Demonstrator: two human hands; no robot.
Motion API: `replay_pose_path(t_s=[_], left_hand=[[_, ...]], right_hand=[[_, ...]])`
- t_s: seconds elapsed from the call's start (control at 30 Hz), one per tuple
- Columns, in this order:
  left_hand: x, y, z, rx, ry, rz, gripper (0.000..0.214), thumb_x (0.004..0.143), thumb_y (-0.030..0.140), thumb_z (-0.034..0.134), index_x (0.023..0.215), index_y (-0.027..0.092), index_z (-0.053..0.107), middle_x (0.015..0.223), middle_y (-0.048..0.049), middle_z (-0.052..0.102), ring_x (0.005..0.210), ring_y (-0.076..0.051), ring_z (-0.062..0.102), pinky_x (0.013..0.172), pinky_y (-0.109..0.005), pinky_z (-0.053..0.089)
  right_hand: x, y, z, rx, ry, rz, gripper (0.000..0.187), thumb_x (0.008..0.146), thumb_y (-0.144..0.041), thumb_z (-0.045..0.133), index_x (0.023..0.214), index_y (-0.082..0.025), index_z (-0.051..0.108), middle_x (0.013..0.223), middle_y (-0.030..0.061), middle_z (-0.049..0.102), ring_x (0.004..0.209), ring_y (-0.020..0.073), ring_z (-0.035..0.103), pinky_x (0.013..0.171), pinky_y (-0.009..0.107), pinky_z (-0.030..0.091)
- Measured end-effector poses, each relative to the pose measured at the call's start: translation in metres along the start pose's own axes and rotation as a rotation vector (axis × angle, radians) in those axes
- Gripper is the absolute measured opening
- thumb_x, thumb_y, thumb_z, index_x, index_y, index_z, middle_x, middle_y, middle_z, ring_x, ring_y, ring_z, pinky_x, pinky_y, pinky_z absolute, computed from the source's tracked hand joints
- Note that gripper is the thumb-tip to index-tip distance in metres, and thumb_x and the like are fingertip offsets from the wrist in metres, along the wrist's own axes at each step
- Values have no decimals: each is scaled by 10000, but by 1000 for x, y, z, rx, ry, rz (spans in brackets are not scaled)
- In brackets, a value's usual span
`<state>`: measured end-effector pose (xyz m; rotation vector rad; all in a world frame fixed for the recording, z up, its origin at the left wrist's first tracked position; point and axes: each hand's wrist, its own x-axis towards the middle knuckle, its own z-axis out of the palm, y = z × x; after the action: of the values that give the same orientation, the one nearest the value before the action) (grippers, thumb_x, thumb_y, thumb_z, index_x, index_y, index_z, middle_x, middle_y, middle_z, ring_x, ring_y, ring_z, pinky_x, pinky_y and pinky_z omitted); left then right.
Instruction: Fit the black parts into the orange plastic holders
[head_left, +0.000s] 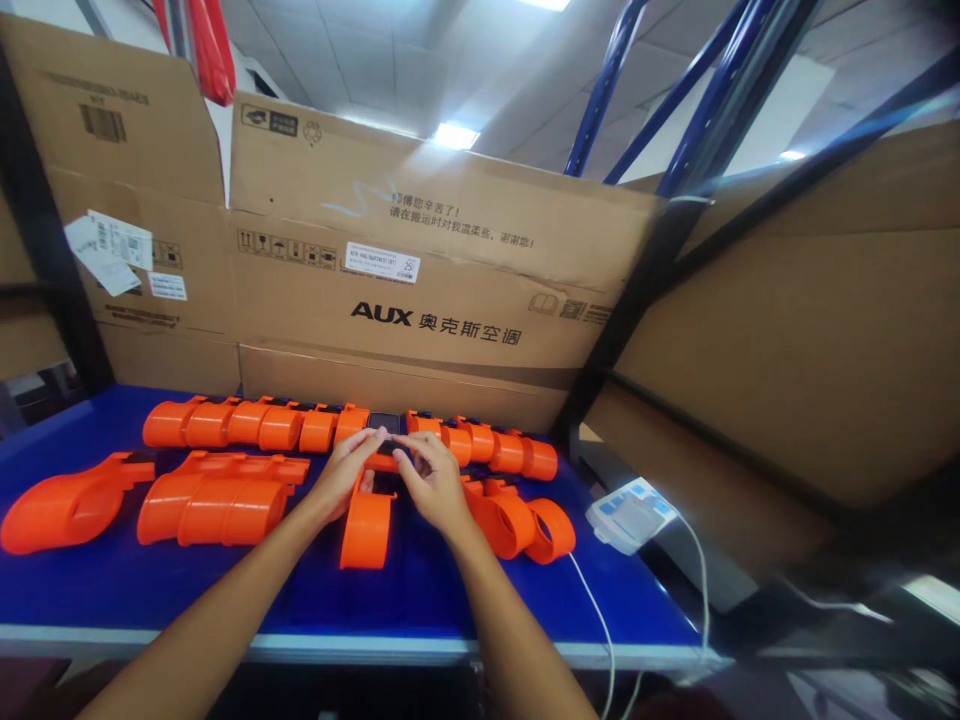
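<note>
Both my hands meet at the middle of the blue table [112,590], over an orange plastic wrist strap piece [367,525] lying there. My left hand [346,472] pinches the top end of that piece, fingers closed on it. My right hand [433,480] pinches the same spot from the right, where a small dark module [384,424] sits against the strap. A row of orange straps [255,424] runs along the back, to the left and right of my hands.
More orange straps lie at the left [67,505] and front left [217,498], and curled ones at the right [525,525]. A white device with a cable [628,512] sits at the table's right edge. Cardboard boxes [420,290] wall the back and right.
</note>
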<state>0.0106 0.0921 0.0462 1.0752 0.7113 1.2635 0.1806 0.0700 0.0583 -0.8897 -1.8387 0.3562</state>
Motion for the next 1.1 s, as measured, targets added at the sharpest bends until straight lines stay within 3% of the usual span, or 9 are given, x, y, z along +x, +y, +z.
replay_pose_path(t_s=[0.23,0.43,0.53,0.6,0.7,0.83,1.1], left_hand=[[4,-5,-5,23,36,23,542,818,657,638,992,149,708,350,54,432,270,-99,365,339,-205,297],[10,-1,-10,-139,33,-94,468,823,640,644,828,172,680,343,51,421,248,-90,353,314,-190,242],[14,8,-21,-351,-2,-164,491,849,646,597,792,162,653,420,4,535,282,-100,410,319,-198,289],[15,12,-31,-467,4,-156,533,873,657,533,887,144,676,555,-59,659,333,-128,485,337,-221,351],[15,11,-45,-561,83,-96,571,891,652,457,991,143,695,673,-101,725,397,-169,559,391,-269,438],[14,5,-50,-581,130,-156,684,835,749,418,890,132,710,520,-84,639,388,-205,551,418,-326,470],[15,5,-45,-587,162,-89,607,845,710,474,839,144,692,569,-79,658,403,-181,552,418,-299,458]], right_hand=[[1,2,1,-24,-3,18,293,944,-355,602,1190,-236,708,1035,74,670,742,161,576,699,294,501],[0,1,-1,-82,23,15,279,947,-352,583,1166,-227,702,1008,76,681,769,184,591,720,313,503],[1,3,-3,-137,119,24,292,952,-349,567,1186,-220,685,994,76,674,760,188,585,744,330,501],[1,6,-3,-194,147,31,289,951,-345,566,1185,-218,679,1006,81,679,798,202,599,772,342,502],[-2,9,0,-305,23,-3,252,948,-321,576,1160,-228,675,1062,84,696,927,230,613,845,359,489],[-6,10,9,-445,-197,-85,215,931,-265,613,1136,-232,668,1060,74,719,990,248,582,876,377,449],[-2,7,22,-563,-361,-158,160,914,-254,674,1074,-243,675,1018,62,717,950,237,511,817,372,358]])
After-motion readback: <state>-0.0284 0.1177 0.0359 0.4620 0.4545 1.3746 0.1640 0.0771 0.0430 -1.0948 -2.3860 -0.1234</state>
